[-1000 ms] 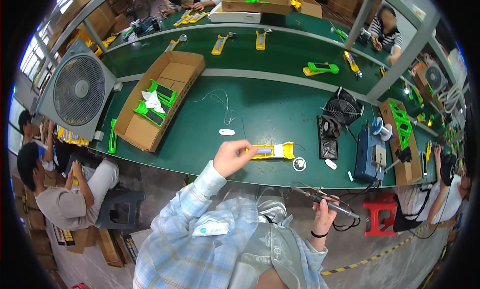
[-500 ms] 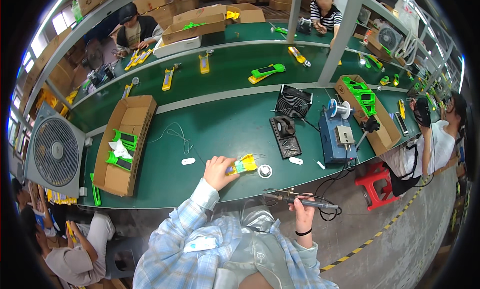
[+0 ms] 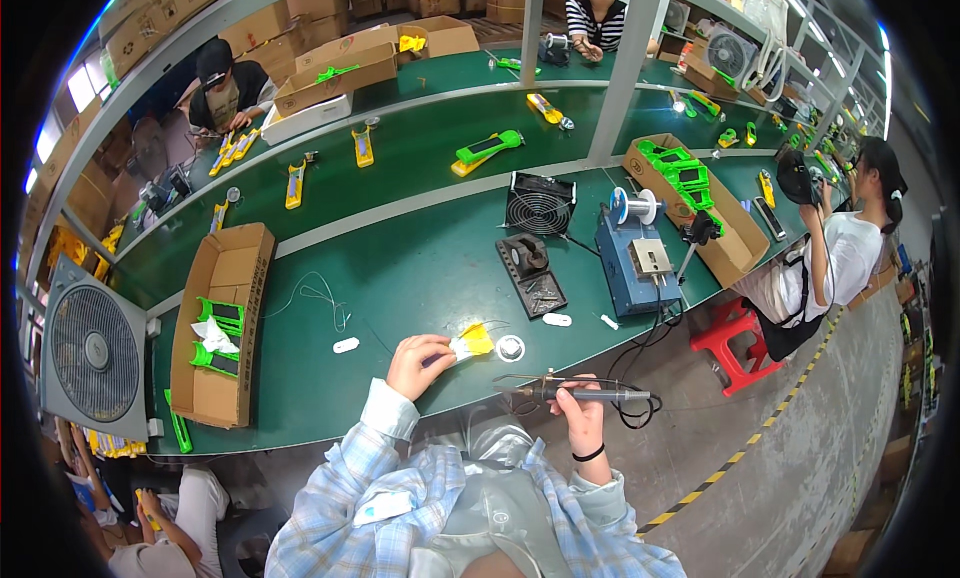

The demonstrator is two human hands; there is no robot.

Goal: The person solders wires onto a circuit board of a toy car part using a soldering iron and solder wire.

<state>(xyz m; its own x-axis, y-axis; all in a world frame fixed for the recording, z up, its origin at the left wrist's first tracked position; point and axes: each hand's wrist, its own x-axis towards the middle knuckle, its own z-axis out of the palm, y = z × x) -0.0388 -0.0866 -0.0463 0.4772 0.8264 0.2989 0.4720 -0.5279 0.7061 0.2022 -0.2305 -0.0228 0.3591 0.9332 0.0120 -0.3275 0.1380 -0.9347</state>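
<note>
Steadying a yellow casing (image 3: 476, 339) at lower centre, left fingers (image 3: 432, 345) pinch it; right fingers (image 3: 569, 407) grip a soldering iron (image 3: 622, 396), likely needing careful aim.

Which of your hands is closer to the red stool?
Right. The right hand, holding the soldering iron, is left of the red stool; the left hand is farther left, at the yellow part.

No words or numbers are legible; the print is too small. Dark printed marks stand on the large cardboard carton (image 3: 160, 26) at the upper left, and a line of print runs along the outer side of the open cardboard box (image 3: 255, 313) at the table's left. A small round emblem marks the cardboard tray (image 3: 655, 173) at right. Yellow-and-black striped floor tape (image 3: 738, 460) crosses the floor (image 3: 690, 428).
</note>
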